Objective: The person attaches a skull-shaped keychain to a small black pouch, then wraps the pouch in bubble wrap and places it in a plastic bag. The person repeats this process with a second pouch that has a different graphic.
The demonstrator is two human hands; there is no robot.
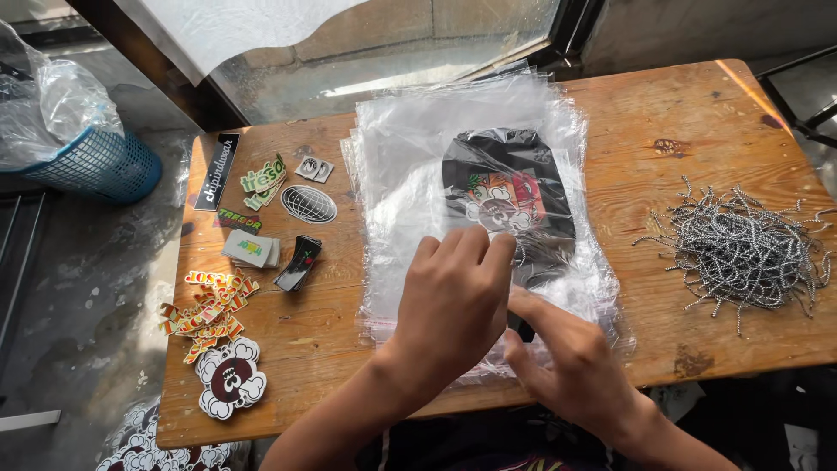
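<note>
- Left hand (453, 296) presses flat, fingers together, holding the clear plastic bag stack (401, 166) steady.
- Right hand (571, 366) pinches the bag's edge over the folded black printed garment (507, 196).

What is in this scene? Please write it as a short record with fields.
surface: wooden table
left hand: fingers on the stack of clear plastic bags
right hand: on the near edge of the same stack
in top bag: folded black garment with a colourful print
left of stack: stickers in small piles
right of stack: heap of grey cords
floor, far left: blue basket
</note>
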